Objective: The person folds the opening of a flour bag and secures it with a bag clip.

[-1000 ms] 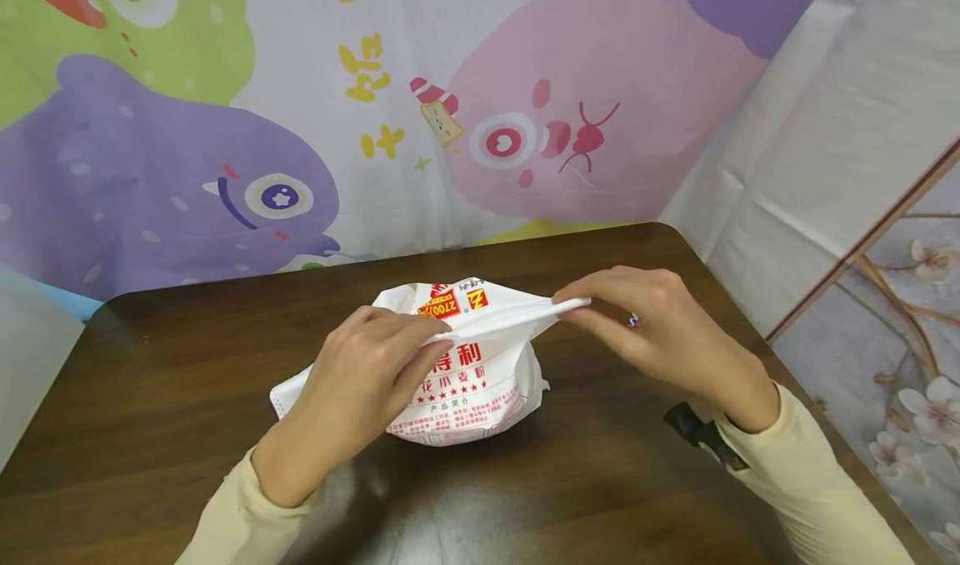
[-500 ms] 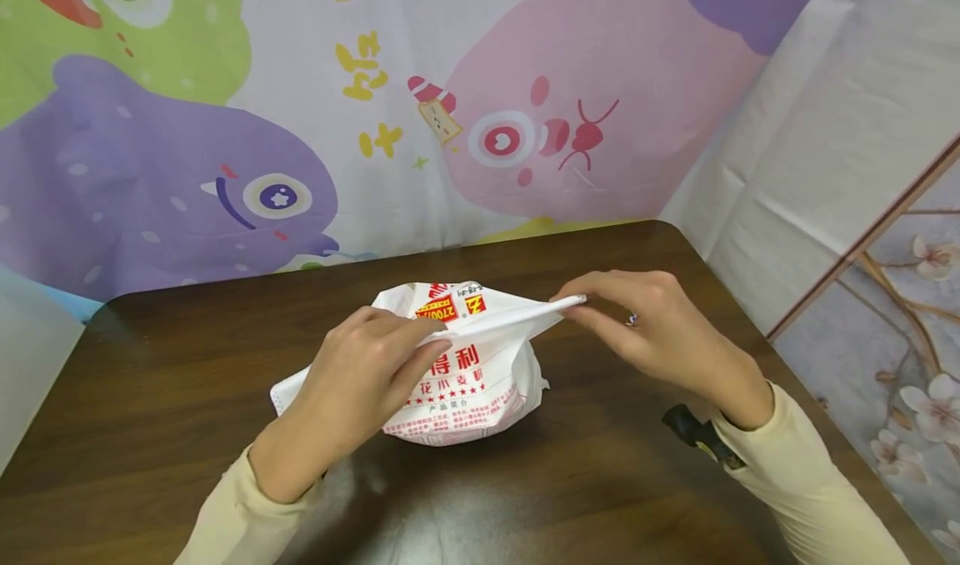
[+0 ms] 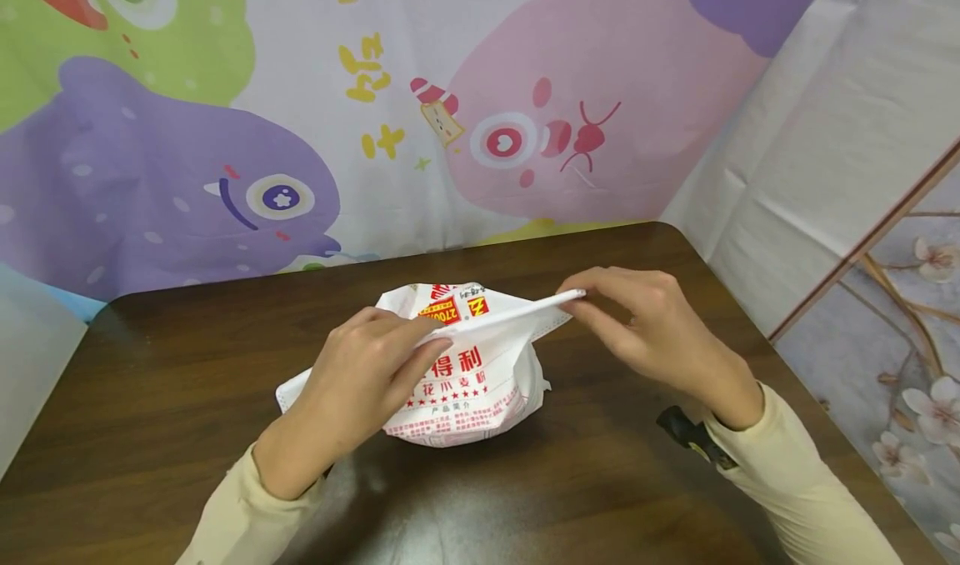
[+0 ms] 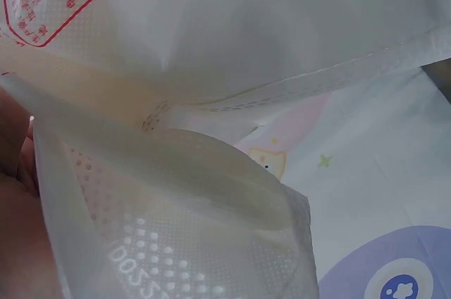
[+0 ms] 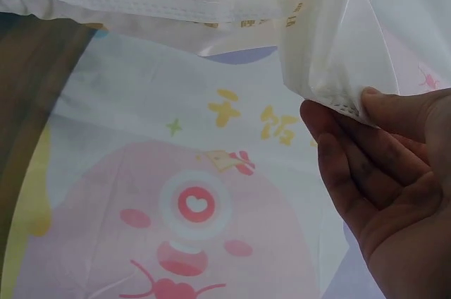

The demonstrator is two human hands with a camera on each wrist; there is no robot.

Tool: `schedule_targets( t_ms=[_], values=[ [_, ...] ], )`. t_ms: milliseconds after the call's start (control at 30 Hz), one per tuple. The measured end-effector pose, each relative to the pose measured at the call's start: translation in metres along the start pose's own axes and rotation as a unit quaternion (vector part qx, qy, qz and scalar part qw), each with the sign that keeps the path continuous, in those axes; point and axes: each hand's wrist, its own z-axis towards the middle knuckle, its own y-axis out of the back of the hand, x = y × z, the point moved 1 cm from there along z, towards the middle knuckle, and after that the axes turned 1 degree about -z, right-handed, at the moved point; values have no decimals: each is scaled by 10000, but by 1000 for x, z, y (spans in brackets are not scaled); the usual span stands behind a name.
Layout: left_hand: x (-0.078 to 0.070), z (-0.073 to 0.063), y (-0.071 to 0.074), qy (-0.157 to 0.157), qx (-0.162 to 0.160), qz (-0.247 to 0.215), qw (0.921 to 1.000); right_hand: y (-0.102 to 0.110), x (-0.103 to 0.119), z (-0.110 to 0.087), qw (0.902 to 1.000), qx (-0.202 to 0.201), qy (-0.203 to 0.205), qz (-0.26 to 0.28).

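A white flour bag with red Chinese print sits on the brown table, its top folded into a narrow band. My left hand pinches the folded top near its middle, covering part of the print. At the far right end of the fold, my right hand pinches the corner between thumb and fingers. The right wrist view shows that hand holding the bag's perforated corner. In the left wrist view the white bag fills most of the picture, and only a little of the hand shows at the left edge.
The dark wooden table has rounded back corners. Behind it hangs a cartoon-printed cloth. A white cloth and a flower-patterned panel stand along the right side. A black wrist strap is at the right sleeve.
Both hands keep their hold on the fold. The right hand and its end of the fold have shifted very slightly; the bag stays in place.
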Motion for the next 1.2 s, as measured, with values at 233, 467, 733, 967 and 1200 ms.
schedule_targets(
  t_ms=[233, 467, 733, 967, 1200],
  values=[
    [0, 2, -1, -41, -111, 134, 9998, -4, -2, -2, 9998, 4, -206, 58],
    [1, 4, -2, 39, -93, 224, 9997, -7, -3, -4, 9996, -80, -260, 16],
    [2, 4, -5, 90, -145, 177, 9997, -7, -1, -5, 9997, -64, -232, -28],
    [3, 2, -6, 119, -288, 197, 9993, -7, 6, -3, 9995, 291, 3, 106],
    [3, 0, -8, 232, -406, 2, 9989, -11, 9, 5, 9997, 141, 179, 90]
  ],
)
